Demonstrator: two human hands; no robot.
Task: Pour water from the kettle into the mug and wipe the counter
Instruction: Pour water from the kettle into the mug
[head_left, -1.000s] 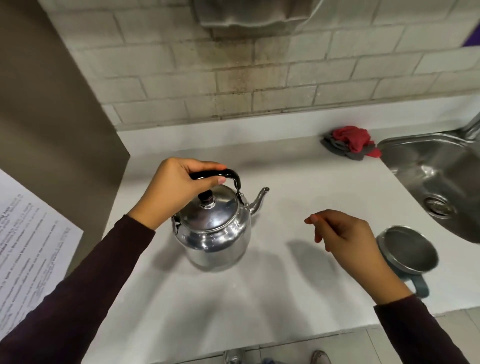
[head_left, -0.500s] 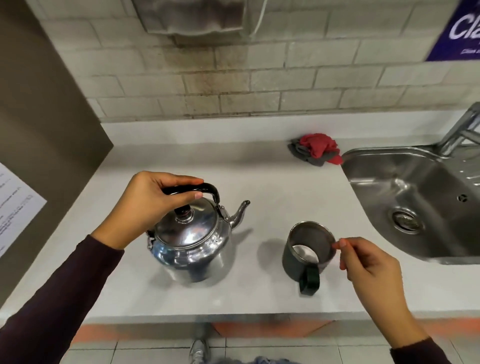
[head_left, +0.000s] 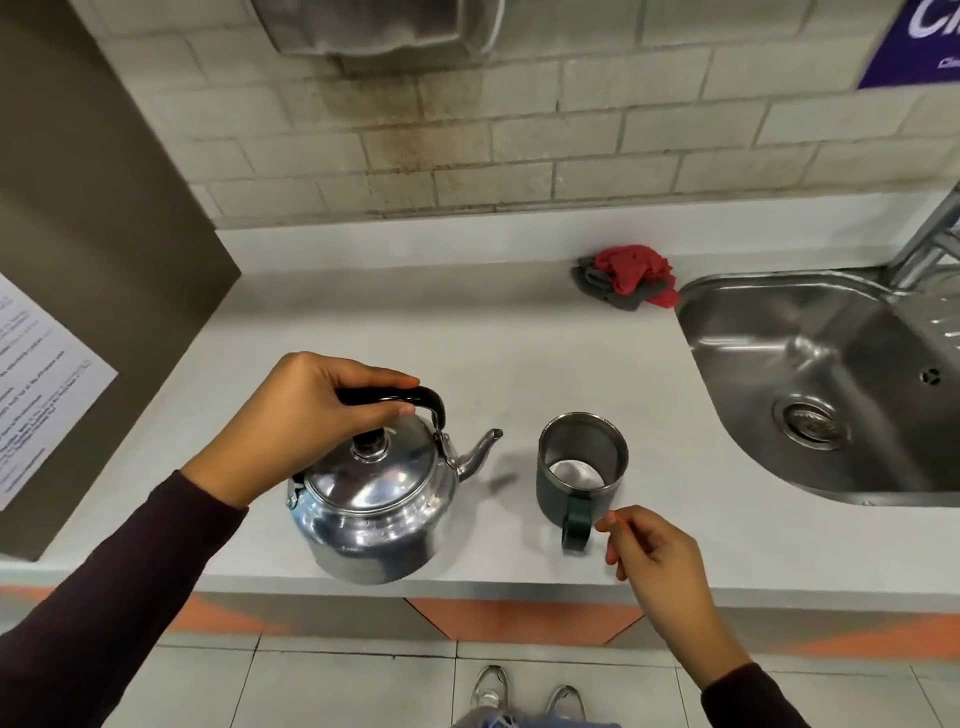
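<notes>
Two hands are at work over the pale counter; the left hand is wrapped round the black handle of the kettle, fingers curled over the top of it and the thumb tucked underneath, a full closed grip; the shiny kettle hangs right below those fingers at the near edge of the counter, lid on, its spout pointing away from the left hand toward the mug; whether its base touches the counter I cannot tell. The right hand holds nothing; its fingers are loosely curled, the tip of one just beside the mug's dark handle, apart from it by a small gap; the mug stands upright just beyond those fingertips, between them and the spout, its steel inside showing. Well past both hands, near the wall, a crumpled red and grey cloth lies at the rim of the steel sink.
</notes>
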